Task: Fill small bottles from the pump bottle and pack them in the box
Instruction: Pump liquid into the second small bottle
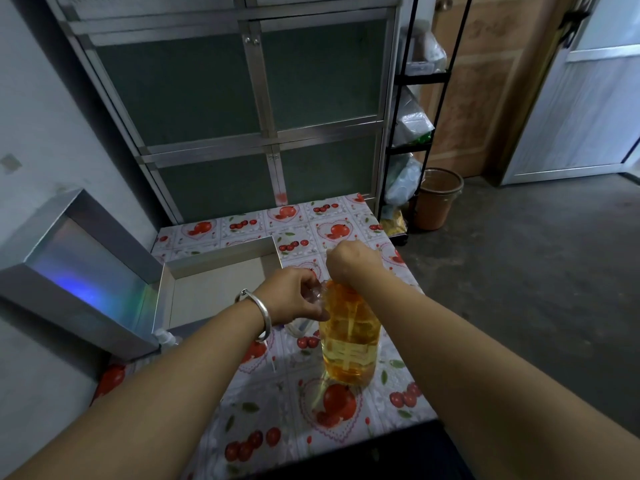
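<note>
Filling: the left hand (294, 296) is curling its fingers round a small clear bottle (317, 294), holding it against the top of the pump bottle (349, 337), which is standing near the middle of the table (346, 427).
Pumping: the right hand (353, 263) is bearing down over the pump head; its grip is facing away, so I cannot tell it.
Packing: the box (214, 292), far left, is showing a bare floor; nothing is looking packed yet.
Waiting: another small bottle (168, 337) is lying near the box's near left corner.
Hiding: the pump head, spout and fill level are lying behind the hands.
</note>
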A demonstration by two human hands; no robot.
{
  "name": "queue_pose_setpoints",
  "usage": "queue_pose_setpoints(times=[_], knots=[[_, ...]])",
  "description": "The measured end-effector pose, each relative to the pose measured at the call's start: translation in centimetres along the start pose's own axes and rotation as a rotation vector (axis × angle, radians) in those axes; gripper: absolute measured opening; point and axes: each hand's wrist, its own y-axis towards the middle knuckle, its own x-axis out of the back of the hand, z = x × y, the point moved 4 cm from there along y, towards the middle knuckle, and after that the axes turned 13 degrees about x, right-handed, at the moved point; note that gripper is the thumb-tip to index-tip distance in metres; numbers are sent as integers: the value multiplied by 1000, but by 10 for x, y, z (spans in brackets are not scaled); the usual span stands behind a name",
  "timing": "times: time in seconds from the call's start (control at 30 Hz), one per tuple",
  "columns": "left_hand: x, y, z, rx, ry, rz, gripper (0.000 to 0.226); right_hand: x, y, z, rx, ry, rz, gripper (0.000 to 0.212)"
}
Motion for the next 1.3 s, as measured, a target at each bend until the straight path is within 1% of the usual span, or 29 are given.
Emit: queue_pose_setpoints(times=[0.1, 0.2, 0.27, 0.4, 0.47, 0.53, 0.63, 0.7, 0.8, 0.83, 0.97, 1.0, 1.07, 1.17, 1.2, 1.3], knots=[[-2, 0, 0, 3, -1, 4, 31, -2, -1, 2, 5, 38, 54, 38], [-2, 0, 1, 3, -4, 3, 34, 1, -1, 5, 31, 146, 62, 37], [-1, 1, 0, 1, -2, -2, 32, 1, -1, 7, 16, 102, 70, 37], [0, 1, -1, -1, 14, -8, 34, 1, -3, 2, -16, 40, 3, 29], [0, 1, -1, 0, 15, -1, 34, 0, -2, 3, -29, 80, 13, 35], [-1, 0, 0, -2, 16, 3, 32, -1, -1, 5, -4, 96, 62, 41], [0, 1, 1, -4, 9, 3, 31, 1, 2, 6, 30, 113, 98, 38], [-1, 2, 1, 1, 4, 0, 29, 0, 2, 4, 11, 52, 94, 37], [-2, 3, -1, -3, 2, 1, 29, 0, -1, 3, -6, 22, 25, 29], [-2, 3, -1, -6, 5, 5, 29, 0, -2, 2, -1, 28, 20, 29], [-2, 2, -2, -3, 19, 8, 35, 2, -3, 3, 46, 184, 54, 34], [-2, 2, -2, -3, 21, 9, 36, 3, -2, 4, 54, 181, 59, 34], [-1, 4, -2, -5, 20, 4, 34, 2, -1, 3, 24, 98, 60, 31], [-1, 3, -2, -9, 23, 0, 31, 2, -4, 2, -14, 27, 7, 27], [-1, 3, -2, -10, 27, -1, 32, 2, -3, 2, -14, 21, -1, 28], [-1, 2, -2, -8, 39, 0, 35, 1, -4, 1, -2, 116, 29, 34]])
